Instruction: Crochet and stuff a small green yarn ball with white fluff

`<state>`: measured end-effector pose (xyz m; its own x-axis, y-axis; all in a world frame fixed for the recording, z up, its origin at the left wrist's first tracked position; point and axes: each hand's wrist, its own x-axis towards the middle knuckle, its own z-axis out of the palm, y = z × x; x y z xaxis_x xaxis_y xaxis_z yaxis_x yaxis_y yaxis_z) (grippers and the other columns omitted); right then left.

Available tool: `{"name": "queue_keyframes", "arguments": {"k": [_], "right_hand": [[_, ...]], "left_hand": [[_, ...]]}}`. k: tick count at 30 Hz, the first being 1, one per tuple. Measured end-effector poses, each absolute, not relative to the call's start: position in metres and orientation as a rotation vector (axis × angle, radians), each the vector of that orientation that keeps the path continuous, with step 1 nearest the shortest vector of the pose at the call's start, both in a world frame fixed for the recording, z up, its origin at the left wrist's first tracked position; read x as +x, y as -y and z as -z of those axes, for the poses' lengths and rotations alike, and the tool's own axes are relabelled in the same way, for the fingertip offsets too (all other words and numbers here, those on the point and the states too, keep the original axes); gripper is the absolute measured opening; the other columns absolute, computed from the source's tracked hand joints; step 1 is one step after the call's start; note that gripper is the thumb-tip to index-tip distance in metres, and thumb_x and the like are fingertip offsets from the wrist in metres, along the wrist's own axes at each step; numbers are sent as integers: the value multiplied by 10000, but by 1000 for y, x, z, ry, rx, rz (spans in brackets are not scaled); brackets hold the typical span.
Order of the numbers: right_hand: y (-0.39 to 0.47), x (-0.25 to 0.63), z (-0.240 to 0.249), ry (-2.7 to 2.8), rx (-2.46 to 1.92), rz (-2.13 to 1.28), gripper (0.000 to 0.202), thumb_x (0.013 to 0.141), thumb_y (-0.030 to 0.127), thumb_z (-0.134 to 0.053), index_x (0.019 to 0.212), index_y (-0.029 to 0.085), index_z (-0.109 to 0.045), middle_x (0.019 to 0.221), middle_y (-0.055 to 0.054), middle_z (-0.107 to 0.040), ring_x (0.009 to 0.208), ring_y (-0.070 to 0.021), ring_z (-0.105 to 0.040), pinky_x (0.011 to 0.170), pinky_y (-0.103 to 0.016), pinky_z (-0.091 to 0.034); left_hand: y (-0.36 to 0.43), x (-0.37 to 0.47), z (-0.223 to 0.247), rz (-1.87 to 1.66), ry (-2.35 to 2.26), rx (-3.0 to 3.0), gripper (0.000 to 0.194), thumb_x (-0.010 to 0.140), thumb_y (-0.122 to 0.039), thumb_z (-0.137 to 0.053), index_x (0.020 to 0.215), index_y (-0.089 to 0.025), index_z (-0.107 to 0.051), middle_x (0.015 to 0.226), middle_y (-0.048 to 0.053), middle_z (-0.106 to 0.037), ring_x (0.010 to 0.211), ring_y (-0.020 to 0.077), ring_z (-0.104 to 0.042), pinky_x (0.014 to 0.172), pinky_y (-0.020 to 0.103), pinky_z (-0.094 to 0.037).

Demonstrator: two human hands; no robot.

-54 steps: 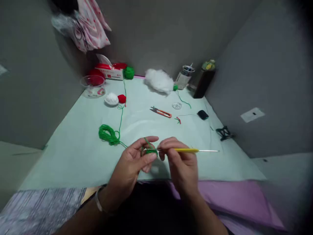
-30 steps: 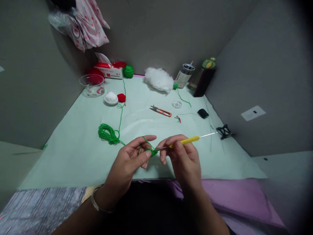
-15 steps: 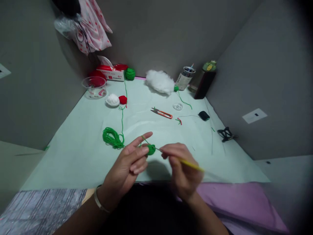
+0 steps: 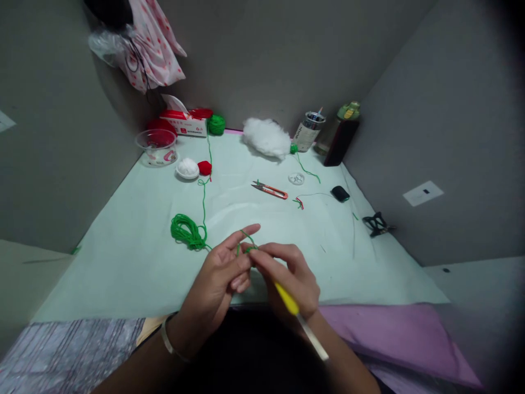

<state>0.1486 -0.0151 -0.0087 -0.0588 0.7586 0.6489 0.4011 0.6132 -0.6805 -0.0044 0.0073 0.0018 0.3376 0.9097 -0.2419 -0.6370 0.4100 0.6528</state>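
Observation:
My left hand (image 4: 223, 273) pinches a small green crochet piece (image 4: 249, 250) between thumb and fingers, its index finger stretched out with green yarn looped over it. In my right hand (image 4: 293, 276) is a crochet hook (image 4: 287, 298) with a yellow and white handle. The hook's tip is hidden behind the fingers, which meet the left fingertips at the piece. From the left hand the yarn leads to a loose green skein (image 4: 186, 231) lying on the table.
Thread snips (image 4: 269, 190) lie mid-table. Behind are white stuffing (image 4: 266, 138), a pen can (image 4: 308, 131), a bottle (image 4: 343, 134), a tissue box (image 4: 186, 125) and a plastic tub (image 4: 157, 148). A black mouse-shaped item (image 4: 340, 193) and black clip (image 4: 377, 223) sit right.
My right hand has moved left and in against the crochet piece. The hook's handle has swung from pointing right to pointing down and right.

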Motion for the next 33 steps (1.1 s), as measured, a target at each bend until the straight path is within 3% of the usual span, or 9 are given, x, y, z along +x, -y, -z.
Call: {"name": "queue_keyframes", "arguments": {"k": [4,9,12,18,24,33], "right_hand": [[7,152,5,1290,-918,-732,246,1014,163,-588,1060,291,-793,889,-30,-703,683,-142,-636,596,-297,-538],[0,151,7,1208,-837,-1008,163,1005,254,-642,1002,259,-805,951,-43,-713,718,-130,-614,617,-276,-509],[0,152,9,1166,-853,-1053,154,1006,282,-647,1004,264,-801,906,-28,-721,684,-122,-609,617,-266,-505],[-1,153,2,1006,-841,-1201,192,986,368,-673,922,217,-772,833,-32,-739,602,-110,-604,580,-254,-517],[-2,154,-1,1050,-778,-1230,223,1035,354,-593,943,212,-738,873,-47,-770,618,-121,-656,568,-261,-551],[14,156,2,1393,-878,-838,265,1074,188,-480,1134,267,-726,1021,-51,-755,772,-158,-701,692,-338,-591]], "left_hand": [[-10,-8,-4,-1042,-626,432,322,817,-157,-827,1137,-162,-801,746,-43,-524,468,-26,-254,439,115,-281],[-4,-3,-4,-1080,-661,672,295,855,-215,-812,1149,-222,-796,775,-1,-662,571,58,-552,590,190,-468],[-1,-3,-1,-1066,-657,691,268,913,-284,-748,1168,-211,-791,808,27,-690,653,114,-629,668,253,-519],[-3,-8,0,-1058,-724,710,285,863,-293,-802,1144,-246,-815,965,29,-652,644,77,-567,662,246,-511],[-4,-10,-1,-1111,-760,767,314,826,-277,-830,1140,-254,-820,943,44,-632,862,165,-593,753,269,-556],[-2,-15,3,-1149,-914,992,300,857,-224,-806,1146,-307,-813,883,5,-646,807,125,-558,764,225,-474]]}}
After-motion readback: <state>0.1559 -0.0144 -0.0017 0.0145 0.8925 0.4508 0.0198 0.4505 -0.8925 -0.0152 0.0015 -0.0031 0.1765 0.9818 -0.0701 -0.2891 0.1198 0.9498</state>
